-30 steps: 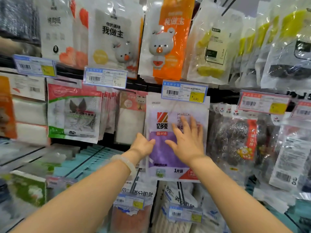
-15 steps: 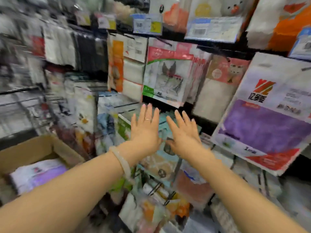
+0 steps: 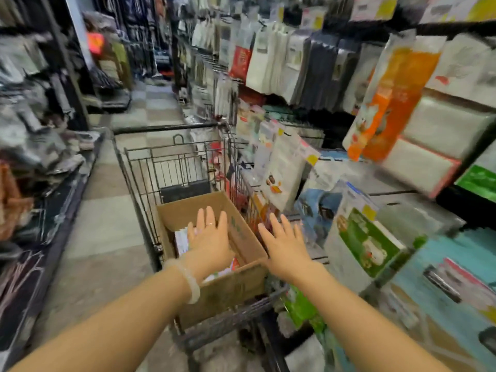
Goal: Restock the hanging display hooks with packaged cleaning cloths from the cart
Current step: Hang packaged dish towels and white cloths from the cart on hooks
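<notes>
You have turned from the hooks to the cart [image 3: 150,167] at frame centre. Your left hand [image 3: 209,237] and right hand [image 3: 285,247] reach empty, fingers spread, over its cardboard box [image 3: 236,283], where the packaged cloths [image 3: 182,241] lie; another pick-up looks next.

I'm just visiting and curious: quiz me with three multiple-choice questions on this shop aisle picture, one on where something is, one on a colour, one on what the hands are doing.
1. Where does the cardboard box sit?
A. on the floor
B. inside the wire cart
C. on a shelf

2. What colour is the bracelet on the left wrist?
A. pale white
B. black
C. red

3. How is the left hand held?
A. gripping a packet
B. in a fist
C. fingers spread, holding nothing

Answers:
1 B, the cart's wires surround the box.
2 A, it is pale against the arm.
3 C, it hovers flat over the box; the right hand is spread too, over the box's right-hand edge.
</notes>
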Available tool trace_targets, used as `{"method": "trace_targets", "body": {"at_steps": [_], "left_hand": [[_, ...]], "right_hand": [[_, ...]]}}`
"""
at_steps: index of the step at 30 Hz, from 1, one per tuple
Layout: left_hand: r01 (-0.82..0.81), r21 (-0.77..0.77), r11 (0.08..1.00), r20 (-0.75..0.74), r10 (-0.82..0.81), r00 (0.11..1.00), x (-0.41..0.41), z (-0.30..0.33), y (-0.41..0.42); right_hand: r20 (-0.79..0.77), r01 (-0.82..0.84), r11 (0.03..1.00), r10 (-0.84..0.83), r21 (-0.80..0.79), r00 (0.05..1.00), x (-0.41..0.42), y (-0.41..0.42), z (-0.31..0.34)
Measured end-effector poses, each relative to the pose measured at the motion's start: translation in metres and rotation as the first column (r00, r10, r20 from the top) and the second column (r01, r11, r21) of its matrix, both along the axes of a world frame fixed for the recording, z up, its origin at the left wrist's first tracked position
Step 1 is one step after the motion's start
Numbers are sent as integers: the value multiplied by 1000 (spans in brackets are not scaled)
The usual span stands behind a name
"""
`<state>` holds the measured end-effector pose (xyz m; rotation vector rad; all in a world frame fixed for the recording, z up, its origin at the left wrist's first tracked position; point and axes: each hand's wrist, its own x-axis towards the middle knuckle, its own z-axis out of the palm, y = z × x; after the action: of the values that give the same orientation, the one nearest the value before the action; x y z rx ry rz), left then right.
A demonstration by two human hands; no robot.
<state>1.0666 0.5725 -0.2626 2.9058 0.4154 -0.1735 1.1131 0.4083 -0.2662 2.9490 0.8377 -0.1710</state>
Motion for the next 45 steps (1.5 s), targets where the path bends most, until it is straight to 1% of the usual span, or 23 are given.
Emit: {"method": "trace_targets", "body": {"at_steps": [4,9,11,14,19,22,24,27,29,32,34,36,37,38,41,42,43,45], "left_hand": [[-78,7,997,-46,78,996,36,-26,64],[-93,-28,995,-167,87,982,67,-66,109],[-106,-74,992,-200,89,976,80,-86,118],[-148,-166,975,-280,97,955,98,-120,126],[-282,-288,915,-400,152,904,128,-195,136],[-414,-317,853,-481,231,846,152,-238,141],[-473,-329,817,-502,273,821,169,-266,143],[-586,-361,726,-541,349,765,187,-306,146],[-664,-355,658,-560,419,715,194,-330,151],[-754,-360,550,-559,519,646,203,-360,161],[-766,-404,500,-531,553,641,208,-374,165],[-769,-488,412,-473,616,630,215,-384,166],[-779,-517,355,-449,662,600,219,-388,166],[-800,-514,309,-442,704,556,223,-390,165],[-876,-460,145,-475,793,381,234,-397,165],[-882,-459,108,-488,799,352,236,-399,164],[-885,-452,109,-497,794,351,237,-400,161],[-897,-396,198,-503,770,392,241,-398,155]], "right_hand": [[-75,-22,1000,22,-4,997,49,53,-27],[-187,-57,998,51,-30,981,94,102,-67],[-230,-75,997,64,-36,971,111,117,-87],[-317,-77,997,72,-3,946,138,139,-123],[-515,-35,999,20,-19,857,187,165,-202],[-596,3,999,-27,-41,803,215,175,-251],[-631,23,998,-52,-55,774,230,181,-280],[-690,66,997,-81,-48,719,245,189,-319],[-730,141,990,-107,-15,675,253,195,-343],[-774,330,943,-186,32,605,265,202,-376],[-789,445,894,-233,57,569,272,204,-393],[-785,498,865,-267,60,559,279,205,-407],[-784,514,856,-280,58,554,283,206,-413],[-788,530,847,-292,51,543,285,206,-419],[-813,553,833,-320,3,487,289,206,-431],[-815,542,841,-320,-9,483,290,206,-433],[-815,527,850,-314,-12,487,290,205,-435],[-812,510,860,-304,-10,498,292,205,-437]]}}
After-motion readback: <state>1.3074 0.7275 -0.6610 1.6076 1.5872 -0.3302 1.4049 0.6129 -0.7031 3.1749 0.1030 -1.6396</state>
